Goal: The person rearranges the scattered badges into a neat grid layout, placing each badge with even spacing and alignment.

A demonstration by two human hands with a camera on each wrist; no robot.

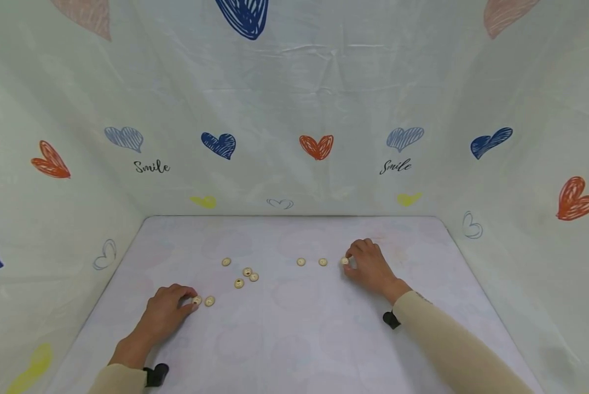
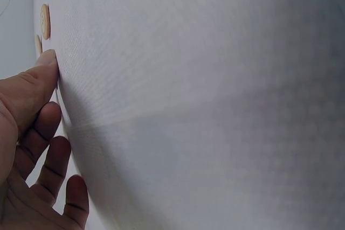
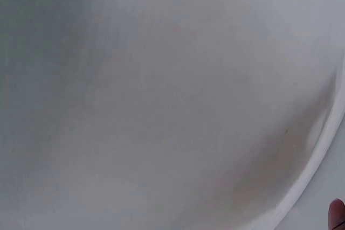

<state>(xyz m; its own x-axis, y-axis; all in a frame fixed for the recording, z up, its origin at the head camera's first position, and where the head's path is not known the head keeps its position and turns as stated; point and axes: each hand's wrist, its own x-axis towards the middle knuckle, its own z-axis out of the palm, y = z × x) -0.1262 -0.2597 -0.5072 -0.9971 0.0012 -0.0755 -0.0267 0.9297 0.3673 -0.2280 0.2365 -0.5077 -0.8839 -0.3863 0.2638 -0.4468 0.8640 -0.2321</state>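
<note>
My left hand (image 1: 165, 314) pinches a small round wooden button (image 1: 196, 300) between thumb and forefinger at the table's left. Just right of it lies another wooden button (image 1: 209, 301), apart from the fingers. On the other side, my right hand (image 1: 370, 267) pinches a button (image 1: 345, 261) at the right end of a short row. Two more row buttons, a middle one (image 1: 322, 262) and a left one (image 1: 301, 262), lie flat. In the left wrist view, the thumb (image 2: 40, 76) hides the held button. Only a fingertip (image 3: 337, 214) shows in the right wrist view.
Several loose buttons lie left of centre: a lone one (image 1: 226, 262), two touching or nearly touching (image 1: 247, 271), and one nearer (image 1: 238, 283). The pale table (image 1: 294, 339) is bordered by white heart-printed sheets (image 1: 255, 180) at the back and sides.
</note>
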